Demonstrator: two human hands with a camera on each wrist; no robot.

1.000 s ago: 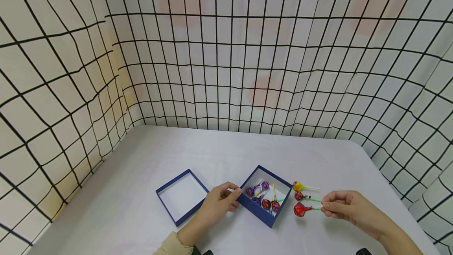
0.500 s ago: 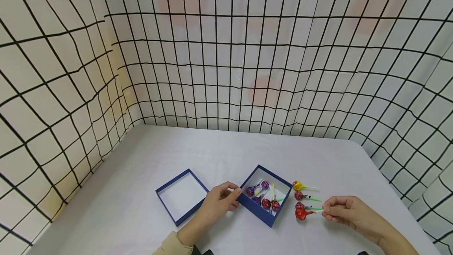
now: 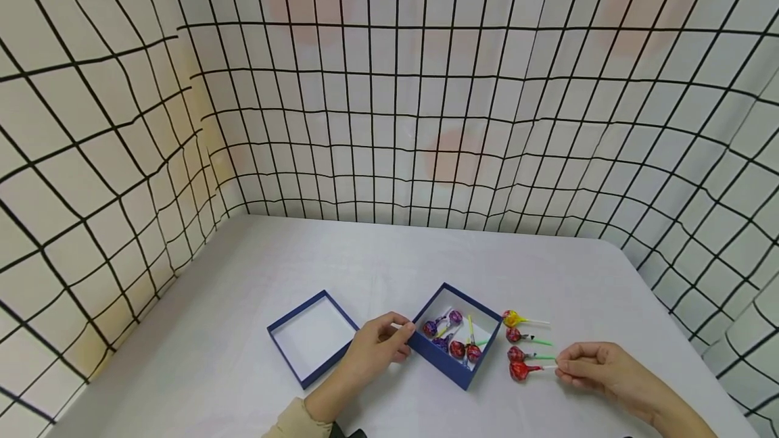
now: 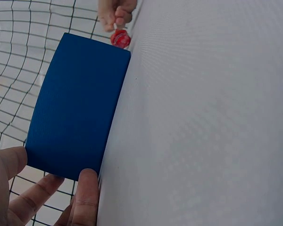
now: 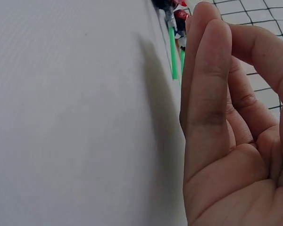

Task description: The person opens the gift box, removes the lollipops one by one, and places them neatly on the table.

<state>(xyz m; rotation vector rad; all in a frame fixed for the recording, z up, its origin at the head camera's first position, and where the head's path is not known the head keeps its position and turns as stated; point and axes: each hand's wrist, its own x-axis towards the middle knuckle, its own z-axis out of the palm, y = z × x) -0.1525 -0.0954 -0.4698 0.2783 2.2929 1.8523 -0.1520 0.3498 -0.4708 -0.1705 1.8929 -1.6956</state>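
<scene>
My right hand (image 3: pixel 602 374) pinches the white stick of a red-wrapped lollipop (image 3: pixel 519 371) between thumb and fingertips, low over the table. Above it in the head view lie a yellow-and-red lollipop (image 3: pixel 511 318) and two dark red ones with green sticks (image 3: pixel 540 357), sticks pointing right. With thumb and fingers, my left hand (image 3: pixel 379 347) holds the left corner of an open blue box (image 3: pixel 443 362). Several purple and red lollipops (image 3: pixel 456 349) lie inside it. The box's outer wall (image 4: pixel 78 103) fills much of the left wrist view. Fingers hide the held stick's end.
A shallow blue lid (image 3: pixel 313 340), white inside, lies on the table to the left, close by the left forearm. A white cloth (image 3: pixel 365 255) covers the table. Black-lined white grid curtains (image 3: pixel 395 86) stand around the back and sides.
The right hand has moved slightly toward the front with the red lollipop, setting it below the others in the head view. A dark red lollipop it overlapped now shows. The left hand stays put.
</scene>
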